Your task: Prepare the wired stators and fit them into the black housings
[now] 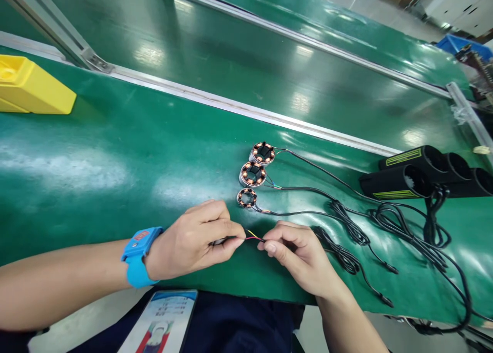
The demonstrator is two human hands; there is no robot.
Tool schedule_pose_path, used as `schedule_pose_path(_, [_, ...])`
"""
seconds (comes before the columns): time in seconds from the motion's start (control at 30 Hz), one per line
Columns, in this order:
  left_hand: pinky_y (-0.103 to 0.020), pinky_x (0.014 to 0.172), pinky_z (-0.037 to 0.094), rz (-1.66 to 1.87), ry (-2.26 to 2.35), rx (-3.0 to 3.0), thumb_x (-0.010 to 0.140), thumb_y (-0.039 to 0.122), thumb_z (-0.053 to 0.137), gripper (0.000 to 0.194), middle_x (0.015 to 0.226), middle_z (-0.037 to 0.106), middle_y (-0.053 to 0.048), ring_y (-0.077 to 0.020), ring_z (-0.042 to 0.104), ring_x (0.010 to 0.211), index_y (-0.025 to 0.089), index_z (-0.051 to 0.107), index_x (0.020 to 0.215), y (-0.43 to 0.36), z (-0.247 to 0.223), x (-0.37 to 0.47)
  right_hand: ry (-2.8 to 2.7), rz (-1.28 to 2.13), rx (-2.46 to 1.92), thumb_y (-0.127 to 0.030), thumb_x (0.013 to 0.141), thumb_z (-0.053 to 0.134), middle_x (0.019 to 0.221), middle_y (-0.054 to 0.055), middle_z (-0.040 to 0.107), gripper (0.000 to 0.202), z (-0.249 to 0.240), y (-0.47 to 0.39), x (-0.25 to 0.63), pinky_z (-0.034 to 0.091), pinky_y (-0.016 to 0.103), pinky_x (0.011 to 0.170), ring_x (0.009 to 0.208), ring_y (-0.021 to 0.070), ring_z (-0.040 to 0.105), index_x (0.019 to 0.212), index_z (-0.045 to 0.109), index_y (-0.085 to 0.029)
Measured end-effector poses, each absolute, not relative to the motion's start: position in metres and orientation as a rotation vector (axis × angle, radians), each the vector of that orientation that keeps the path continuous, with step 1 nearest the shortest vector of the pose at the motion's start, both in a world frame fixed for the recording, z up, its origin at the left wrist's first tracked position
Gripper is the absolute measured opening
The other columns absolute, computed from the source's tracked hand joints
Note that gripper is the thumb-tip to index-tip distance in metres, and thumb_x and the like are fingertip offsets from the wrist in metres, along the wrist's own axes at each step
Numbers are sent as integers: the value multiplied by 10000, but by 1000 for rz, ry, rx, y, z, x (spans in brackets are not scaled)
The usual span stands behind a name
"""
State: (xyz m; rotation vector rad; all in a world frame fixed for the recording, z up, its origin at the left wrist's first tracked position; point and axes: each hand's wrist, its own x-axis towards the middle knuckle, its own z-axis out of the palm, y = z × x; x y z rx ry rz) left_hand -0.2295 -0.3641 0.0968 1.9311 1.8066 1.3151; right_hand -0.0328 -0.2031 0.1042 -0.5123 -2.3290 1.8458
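My left hand [200, 235], with a blue wrist strap [140, 255], is closed in a pinch on the left end of some thin coloured wires [252, 235]. A small dark and shiny piece shows under its fingers, mostly hidden. My right hand [295, 255] pinches the black cable end that the yellow and red wires come out of. Just beyond my hands stand three ring-shaped stators with copper windings: a small one [246, 198], a larger one [253, 174] and another [263, 153] behind. Each has a black cable running off to the right.
Coiled black cables [348, 224] lie right of my right hand. Several black cylinders [396, 182] lie at the far right. A yellow bin [38, 89] sits at the left. A metal rail [215, 98] crosses the green table [96, 173]. A printed card [159, 322] rests near my lap.
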Motion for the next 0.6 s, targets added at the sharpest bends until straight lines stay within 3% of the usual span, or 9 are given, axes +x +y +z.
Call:
schedule_pose_path(0.2, [-218,625,465,1280,1808,1987,1069,255,584,155,780,538,15,-100,549,672,198,721,1023,-364,93,-230,-2353,1822,-504,-401,1031,664,719,8,651,277,103,-203,-34,419,235,586,637,111,559,902,779,-185])
schedule_pose_path(0.33, [-234,594,467,1413,1804,2032,1031,351,666,189,761,562,25,-105,540,649,183,589,990,-363,86,-231,-2332,1802,-470,-375,1029,669,740,19,685,251,105,-202,-32,442,238,590,641,116,588,901,777,-188])
schedule_pose_path(0.47, [-259,600,488,1475,1756,2279,1001,174,689,241,745,599,36,-99,588,631,212,493,867,-361,86,-237,-2308,1782,-403,-334,1023,674,766,30,722,200,108,-200,-28,472,239,585,647,126,626,912,774,-202])
schedule_pose_path(0.6, [-258,566,499,1452,1718,2493,872,-11,652,306,713,607,45,-107,653,643,224,472,793,-364,92,-243,-2298,1771,-321,-315,1017,684,773,29,733,171,109,-199,-27,487,223,577,645,123,642,918,775,-210])
